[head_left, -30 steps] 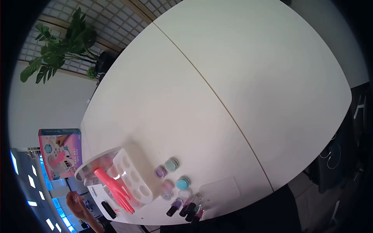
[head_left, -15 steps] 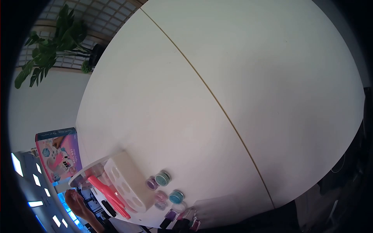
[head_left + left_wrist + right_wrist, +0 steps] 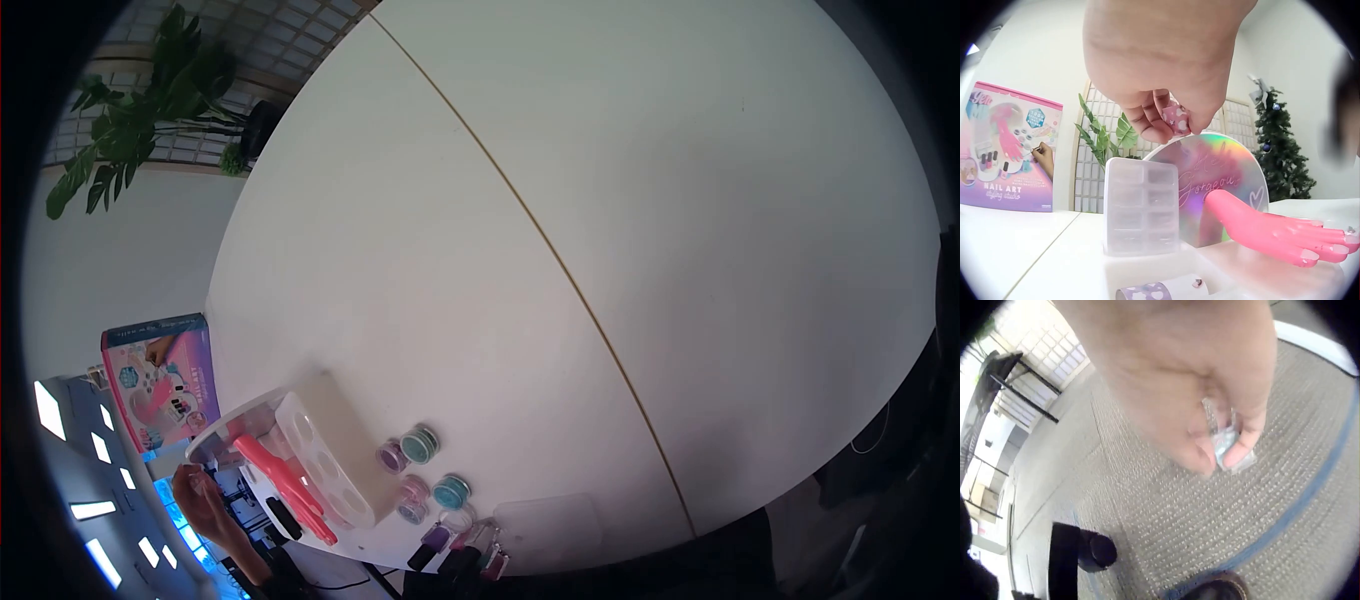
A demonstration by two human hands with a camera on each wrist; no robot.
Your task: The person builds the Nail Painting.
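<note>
My left hand [image 3: 1166, 56] pinches a small pink piece with white hearts [image 3: 1176, 119] between thumb and fingers. It is raised near the shiny rounded backboard [image 3: 1191, 169] of a white nail stand [image 3: 345, 440]. From that board a pink model hand [image 3: 1272, 228] reaches out over the stand. A frosted compartment case [image 3: 1142, 206] stands upright beside it, and a lilac heart-patterned roll [image 3: 1147, 292] lies in front. My right hand [image 3: 1191, 387] is above the carpet, away from the tabletop, and pinches a small clear plastic packet [image 3: 1225, 440] with something pale blue in it. In the head view the right hand is out of sight.
Several small glitter jars [image 3: 420, 443] and nail polish bottles [image 3: 462, 560] stand near the table's edge, by a clear plastic tray [image 3: 550, 530]. A nail art box [image 3: 160, 385] stands behind the stand. A black object [image 3: 283, 518] lies near it. A seam [image 3: 560, 262] crosses the white table.
The head view has shifted and tilted, so the table things appear slightly moved. My left hand stays raised beside the stand.
</note>
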